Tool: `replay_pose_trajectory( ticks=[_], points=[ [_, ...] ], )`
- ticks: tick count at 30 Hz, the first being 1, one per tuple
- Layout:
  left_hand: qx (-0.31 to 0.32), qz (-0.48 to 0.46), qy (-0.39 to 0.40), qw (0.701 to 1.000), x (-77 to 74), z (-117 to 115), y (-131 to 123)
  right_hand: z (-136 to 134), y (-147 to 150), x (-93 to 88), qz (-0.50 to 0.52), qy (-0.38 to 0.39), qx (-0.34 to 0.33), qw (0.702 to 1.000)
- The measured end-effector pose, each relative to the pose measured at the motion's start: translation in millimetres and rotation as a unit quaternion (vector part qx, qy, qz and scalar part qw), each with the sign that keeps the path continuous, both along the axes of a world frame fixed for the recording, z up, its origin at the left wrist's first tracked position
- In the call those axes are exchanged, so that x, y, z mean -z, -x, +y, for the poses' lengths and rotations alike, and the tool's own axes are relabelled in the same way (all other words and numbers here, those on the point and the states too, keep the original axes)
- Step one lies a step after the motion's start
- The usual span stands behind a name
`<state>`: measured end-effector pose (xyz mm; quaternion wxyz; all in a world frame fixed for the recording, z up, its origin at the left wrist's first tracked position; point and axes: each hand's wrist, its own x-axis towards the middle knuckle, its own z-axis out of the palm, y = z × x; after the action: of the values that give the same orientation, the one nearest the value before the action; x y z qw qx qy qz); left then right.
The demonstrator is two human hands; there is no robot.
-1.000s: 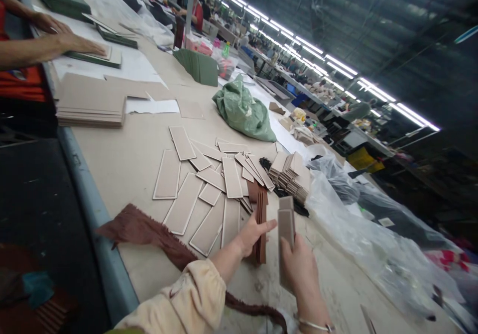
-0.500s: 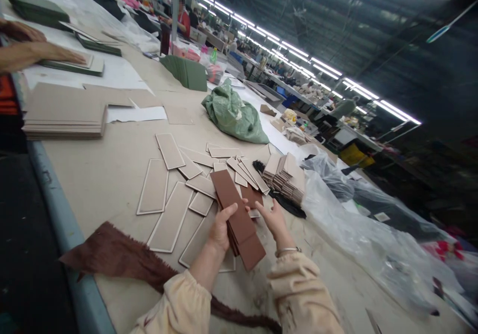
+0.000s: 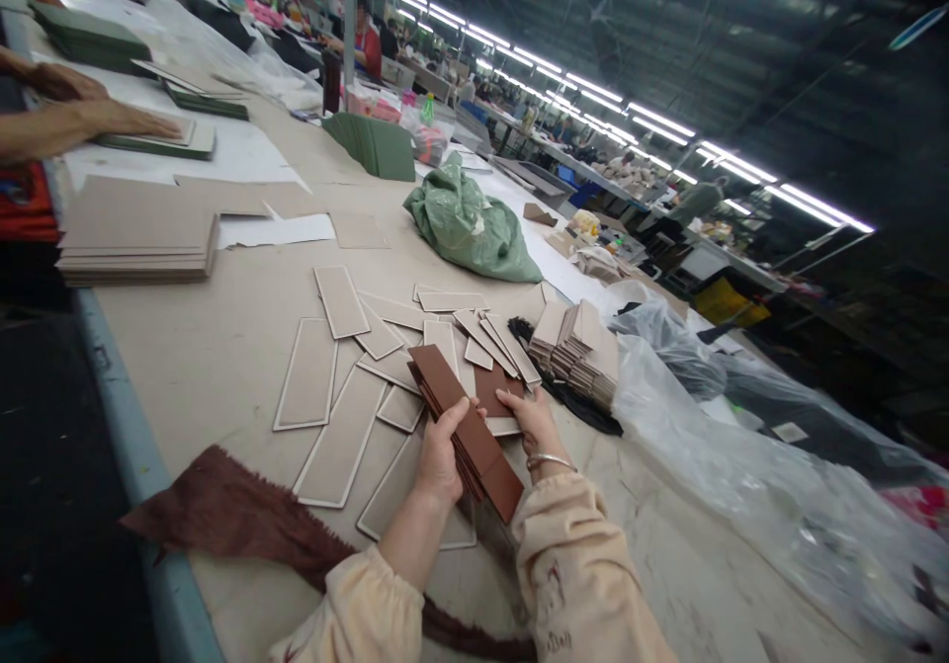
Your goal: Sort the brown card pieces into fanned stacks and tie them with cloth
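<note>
My left hand is closed round a stack of long brown panels, which slants across the middle of the view. Just to the right, my right hand has its thumb and fingers at a separate brown piece lying among the pale pieces; its fingertips are partly hidden, and the grip looks like a pinch on that piece. Pale rectangular pieces with light borders lie scattered and overlapping on the table, left of and beyond my hands. A stack of narrow beige pieces stands to the right, beside black cloth.
Dark brown cloth trails along the near left of the table. A green bag sits beyond the pieces. Clear plastic sheeting covers the right side. Another person's hands rest on panels at far left, near a large board stack.
My right hand has moved from open beside the stack to the brown piece on the table. The stack in my left hand has tilted, showing its layered edges.
</note>
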<state>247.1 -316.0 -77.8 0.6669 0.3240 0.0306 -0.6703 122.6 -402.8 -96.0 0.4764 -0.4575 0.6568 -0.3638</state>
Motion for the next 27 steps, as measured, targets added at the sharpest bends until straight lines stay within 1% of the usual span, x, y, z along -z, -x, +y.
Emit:
replay_pose_trajectory(
  ticks=[2, 4, 6, 8, 9, 10, 11, 12, 13, 14, 15, 17, 19, 21, 23, 24, 27],
  points=[
    [0.008, 0.002, 0.006, 1.0, 0.7, -0.2, -0.7, 14.0, 10.2, -6.0, -0.022, -0.018, 0.011, 1.0],
    [0.024, 0.008, 0.02, 0.999, 1.5, 0.7, -1.1, 35.1, 32.5, -15.2, -0.039, -0.045, 0.002, 0.998],
    [0.044, 0.017, 0.031, 0.998, 1.8, 2.2, -0.3, 61.9, 67.5, -24.2, -0.069, -0.083, -0.033, 0.994],
    [0.067, 0.023, 0.034, 0.997, 1.4, 3.9, 2.0, 91.3, 109.7, -30.5, -0.087, -0.128, -0.069, 0.986],
    [0.08, 0.023, 0.033, 0.996, 1.0, 4.7, 3.6, 105.7, 130.3, -32.2, -0.068, -0.144, -0.072, 0.985],
    [0.092, 0.02, 0.031, 0.995, 0.5, 5.4, 5.4, 119.0, 148.8, -33.2, -0.021, -0.155, -0.056, 0.986],
    [0.103, 0.014, 0.029, 0.994, 0.1, 6.0, 7.2, 130.7, 164.0, -33.4, 0.053, -0.157, -0.026, 0.986],
    [0.114, 0.005, 0.025, 0.993, -0.4, 6.4, 9.0, 140.3, 175.0, -32.9, 0.14, -0.147, 0.009, 0.979],
    [0.124, -0.005, 0.023, 0.992, -0.8, 6.8, 10.5, 147.6, 181.3, -31.9, 0.229, -0.125, 0.04, 0.965],
    [0.134, -0.015, 0.02, 0.991, -1.1, 7.2, 11.8, 152.4, 183.1, -30.3, 0.308, -0.091, 0.059, 0.945],
    [0.144, -0.023, 0.019, 0.989, -1.4, 7.5, 12.7, 155.0, 180.8, -28.2, 0.368, -0.053, 0.057, 0.926],
    [0.161, -0.033, 0.013, 0.986, -1.8, 8.0, 13.5, 154.8, 168.3, -22.9, 0.427, 0.004, 0.006, 0.904],
    [0.171, -0.036, 0.009, 0.985, -1.9, 8.3, 13.2, 150.9, 153.5, -17.3, 0.46, 0.011, -0.045, 0.886],
    [0.173, -0.036, 0.008, 0.984, -1.8, 8.1, 12.2, 146.8, 144.0, -13.0, 0.489, -0.012, -0.06, 0.87],
    [0.167, -0.034, 0.009, 0.985, -1.8, 7.6, 11.5, 144.5, 142.2, -11.1, 0.508, -0.028, -0.051, 0.859],
    [0.164, -0.032, 0.008, 0.986, -2.0, 7.4, 11.3, 144.2, 143.4, -11.2, 0.508, -0.03, -0.043, 0.86],
    [0.164, -0.024, 0.0, 0.986, -3.0, 7.1, 11.9, 145.4, 150.0, -16.2, 0.491, -0.022, -0.015, 0.871]
  ],
)
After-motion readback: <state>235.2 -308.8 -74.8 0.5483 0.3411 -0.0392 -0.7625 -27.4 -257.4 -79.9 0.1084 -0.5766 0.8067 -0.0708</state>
